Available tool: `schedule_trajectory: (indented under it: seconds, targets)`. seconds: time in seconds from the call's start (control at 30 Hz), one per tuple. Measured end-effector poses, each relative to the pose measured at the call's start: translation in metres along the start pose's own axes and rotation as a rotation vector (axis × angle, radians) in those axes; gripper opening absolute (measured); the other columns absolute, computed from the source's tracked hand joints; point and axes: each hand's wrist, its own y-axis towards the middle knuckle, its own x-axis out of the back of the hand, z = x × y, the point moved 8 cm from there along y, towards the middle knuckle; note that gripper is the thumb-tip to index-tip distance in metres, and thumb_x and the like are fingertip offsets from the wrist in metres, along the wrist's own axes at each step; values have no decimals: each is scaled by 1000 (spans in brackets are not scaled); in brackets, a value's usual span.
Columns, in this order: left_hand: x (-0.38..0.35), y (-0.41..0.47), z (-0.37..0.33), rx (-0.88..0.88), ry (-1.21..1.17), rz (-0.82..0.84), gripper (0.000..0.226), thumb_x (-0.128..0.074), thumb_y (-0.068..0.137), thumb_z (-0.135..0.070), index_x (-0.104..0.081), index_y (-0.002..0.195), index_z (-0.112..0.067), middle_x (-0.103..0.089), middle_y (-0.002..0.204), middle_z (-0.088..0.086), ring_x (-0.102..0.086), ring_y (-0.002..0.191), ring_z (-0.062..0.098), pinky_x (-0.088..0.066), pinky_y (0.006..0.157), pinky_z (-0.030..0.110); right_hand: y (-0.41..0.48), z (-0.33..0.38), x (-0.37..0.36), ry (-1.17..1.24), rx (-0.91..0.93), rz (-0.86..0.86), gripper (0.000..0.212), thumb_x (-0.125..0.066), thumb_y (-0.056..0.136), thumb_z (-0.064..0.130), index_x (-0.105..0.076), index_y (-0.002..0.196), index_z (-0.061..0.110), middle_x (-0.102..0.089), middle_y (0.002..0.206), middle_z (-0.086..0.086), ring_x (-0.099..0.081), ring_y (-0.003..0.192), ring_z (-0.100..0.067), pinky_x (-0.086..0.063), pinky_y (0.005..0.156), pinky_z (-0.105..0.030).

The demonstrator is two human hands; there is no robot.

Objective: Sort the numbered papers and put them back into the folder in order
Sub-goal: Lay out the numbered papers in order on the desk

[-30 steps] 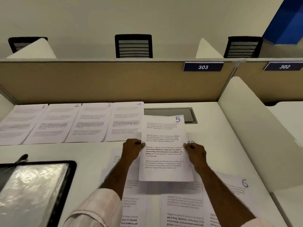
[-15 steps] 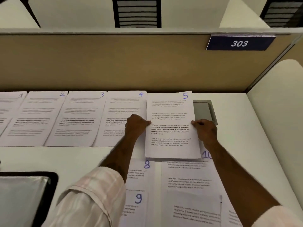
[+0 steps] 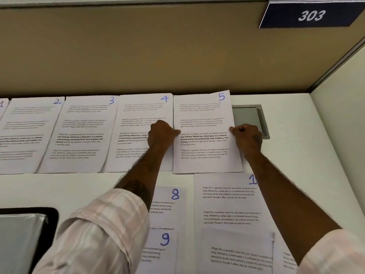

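Observation:
The paper numbered 5 (image 3: 205, 133) lies at the right end of a row along the desk's back edge, beside paper 4 (image 3: 138, 113), paper 3 (image 3: 81, 135) and paper 2 (image 3: 25, 131). My left hand (image 3: 161, 133) pinches paper 5 at its left edge. My right hand (image 3: 246, 135) pinches its right edge. Nearer me lie paper 8 (image 3: 169, 204), paper 9 (image 3: 162, 250) and a paper whose number starts with 1 (image 3: 227, 204), partly under my right arm. The black folder (image 3: 25, 238) with a shiny plastic sleeve sits at the lower left.
A tan partition (image 3: 158, 52) with a sign reading 303 (image 3: 311, 15) closes the back of the desk. A white side divider (image 3: 339, 135) stands on the right. A grey cable hatch (image 3: 250, 119) is set into the desk, partly under paper 5.
Both hands have carried paper 5 away from me and set it down beside paper 4 at the back of the desk. The camera has tilted down and closer.

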Motion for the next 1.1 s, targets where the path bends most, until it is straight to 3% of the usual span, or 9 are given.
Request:
schedule_trajectory:
  seconds: [0.27, 0.47, 0.63, 0.7, 0.77, 0.83, 0.93, 1.03, 1.1]
  targets:
    - [-1, 7, 0, -4, 42, -28, 50, -82, 73, -45, -69, 100, -5, -71, 102, 11, -68, 94, 30, -55, 81, 38, 3, 3, -2, -33, -19, -24, 32, -66, 89, 40, -69, 91, 8, -69, 88, -6, -60, 76, -21, -50, 76, -31]
    - [-2, 13, 3, -11, 47, -41, 49, -81, 71, -51, -69, 90, -7, -71, 92, 9, -68, 84, 29, -56, 76, 38, 5, 0, -4, -48, -36, -41, 36, -65, 89, 44, -66, 90, 8, -68, 88, -6, -62, 78, -24, -53, 79, -34]
    - [11, -6, 2, -64, 36, -106, 39, -75, 77, -53, -74, 84, -15, -72, 84, 3, -68, 82, 24, -51, 72, 32, -6, -3, 8, -66, -15, -65, 41, -58, 92, 48, -66, 84, 8, -67, 83, -6, -61, 78, -23, -44, 71, -29]
    - [18, -25, -1, -126, 30, -138, 39, -71, 82, -51, -74, 95, -15, -73, 96, 3, -67, 92, 22, -49, 77, 32, -20, -5, 17, -62, 21, -74, 38, -57, 92, 47, -66, 84, 10, -68, 86, -7, -63, 82, -24, -48, 76, -31]
    - [22, -49, -3, -222, 44, -136, 51, -67, 85, -53, -65, 119, -14, -63, 125, 7, -58, 114, 24, -47, 91, 38, -43, -9, 28, -78, 63, -72, 38, -57, 93, 48, -66, 100, 12, -67, 106, -9, -62, 98, -26, -47, 86, -33]
    - [24, -76, -3, -334, 186, -148, 70, -63, 87, -56, -48, 142, -15, -37, 152, 11, -33, 140, 29, -34, 109, 47, -66, -13, 35, -186, 98, -29, 54, -53, 92, 55, -57, 127, 15, -55, 134, -10, -51, 122, -27, -42, 100, -38]
    - [31, -123, 2, -469, 359, -230, 88, -56, 86, -64, -29, 153, -14, -6, 163, 16, -7, 149, 36, -19, 115, 54, -111, -19, 44, -434, 158, 88, 79, -37, 90, 69, -28, 151, 20, -22, 159, -9, -19, 146, -27, -23, 115, -45]
    - [30, -166, 8, -546, 454, -231, 91, -36, 87, -75, -25, 154, -14, -5, 162, 19, -8, 149, 40, -18, 113, 61, -157, -25, 56, -561, 224, 114, 102, -1, 74, 87, -10, 155, 25, -1, 162, -11, 0, 150, -29, -12, 118, -51]
    - [27, -193, 13, -580, 498, -215, 94, -21, 85, -77, -26, 154, -14, -10, 162, 20, -11, 149, 40, -19, 112, 63, -188, -33, 65, -618, 254, 104, 106, 7, 67, 87, -3, 155, 28, 7, 162, -11, 7, 149, -29, -8, 118, -53]
